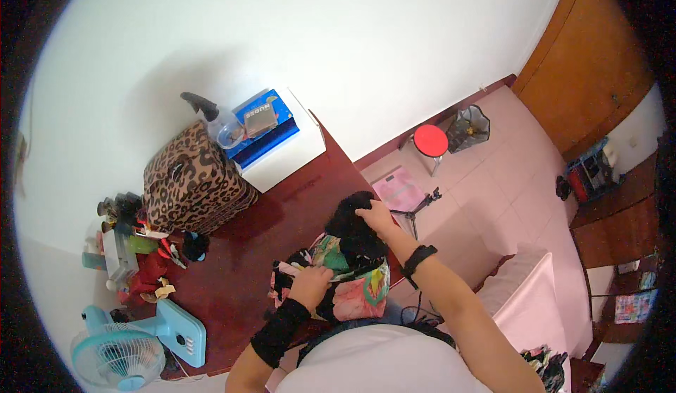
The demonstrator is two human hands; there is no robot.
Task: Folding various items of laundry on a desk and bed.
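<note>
My right hand pinches the upper edge of a black cloth item, whose exact kind I cannot tell. It lies over a bundle of floral-patterned fabric in pink, green and black, at the near edge of the dark red table. On the left side of that bundle, my left hand grips the fabric with curled fingers; the fingertips are partly hidden. A wide black band is around my left wrist, and a narrower one circles the right.
A leopard-print case stands beside a white box topped by a blue box. At left are bottles and a light-blue fan. On the floor beyond stand a red stool, a pink scale and a tripod.
</note>
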